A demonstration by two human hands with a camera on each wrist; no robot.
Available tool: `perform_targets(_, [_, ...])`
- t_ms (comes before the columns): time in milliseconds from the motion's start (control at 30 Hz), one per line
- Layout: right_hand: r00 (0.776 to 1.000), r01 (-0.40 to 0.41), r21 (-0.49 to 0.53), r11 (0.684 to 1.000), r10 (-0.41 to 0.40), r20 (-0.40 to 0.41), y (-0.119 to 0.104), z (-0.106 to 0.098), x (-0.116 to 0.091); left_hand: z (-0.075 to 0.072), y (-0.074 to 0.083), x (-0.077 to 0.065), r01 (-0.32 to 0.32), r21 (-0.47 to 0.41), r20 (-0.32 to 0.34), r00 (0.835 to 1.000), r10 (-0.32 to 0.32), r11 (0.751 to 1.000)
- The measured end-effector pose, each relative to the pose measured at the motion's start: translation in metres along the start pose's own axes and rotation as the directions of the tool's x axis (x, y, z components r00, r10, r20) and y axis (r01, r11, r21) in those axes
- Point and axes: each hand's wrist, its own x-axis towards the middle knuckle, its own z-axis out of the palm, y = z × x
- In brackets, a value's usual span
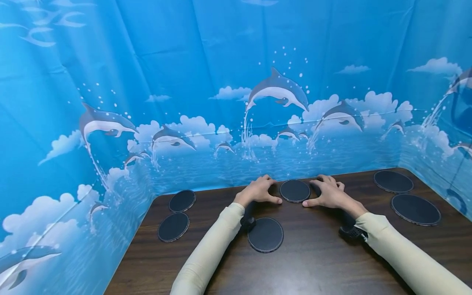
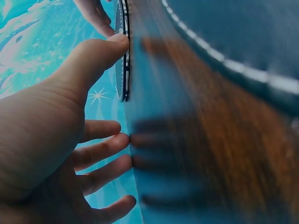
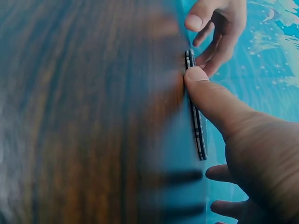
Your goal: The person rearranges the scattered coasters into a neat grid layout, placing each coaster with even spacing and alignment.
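Note:
At the table's far edge lies a round black disc (image 1: 295, 191) with a pale stitched-looking rim, perhaps a coaster. To its left is my left hand (image 1: 259, 191), fingers spread and thumb apart. On the other side my right hand (image 1: 329, 194) faces it, fingers loosely bent, thumb tip near the rim. Seen edge-on in the right wrist view, the disc (image 3: 198, 133) is thin with dark and light bands. Neither hand grips it; whether a thumb touches the rim I cannot tell. A second black disc (image 1: 265, 234) lies nearer, beside my left wrist.
Two black discs (image 1: 173, 226) lie near the left edge of the brown wooden table (image 1: 302, 262). Two larger ones (image 1: 416, 209) lie at the right. A blue dolphin-print curtain (image 1: 221, 61) hangs close behind the table and along both sides. Each wrist wears a black camera (image 1: 352, 233).

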Motion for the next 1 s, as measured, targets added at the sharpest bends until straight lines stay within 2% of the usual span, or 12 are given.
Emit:
perform_targets(233, [1.0, 0.017, 0.005, 1.0, -0.017, -0.007, -0.002, -0.002, 0.004, -0.005, 0.002, 0.003, 0.006, -0.018, -0.02, 1.0, -0.006, 1.0])
perform_targets(533, [0.999, 0.042, 0.042, 0.998, -0.042, -0.006, -0.004, -0.002, 0.007, -0.005, 0.003, 0.006, -0.008, -0.027, -0.038, 0.999, 0.007, 1.0])
perform_targets(767, [0.999, 0.04, 0.088, 0.995, -0.041, 0.01, -0.009, 0.005, 0.007, -0.001, 0.006, 0.005, -0.049, -0.023, -0.035, 0.998, 0.048, 0.999])
perform_targets(1000, [0.999, 0.045, 0.105, 0.993, -0.046, 0.001, -0.011, 0.012, 0.007, 0.003, 0.007, 0.003, -0.079, -0.023, -0.067, 0.995, 0.077, 0.997])
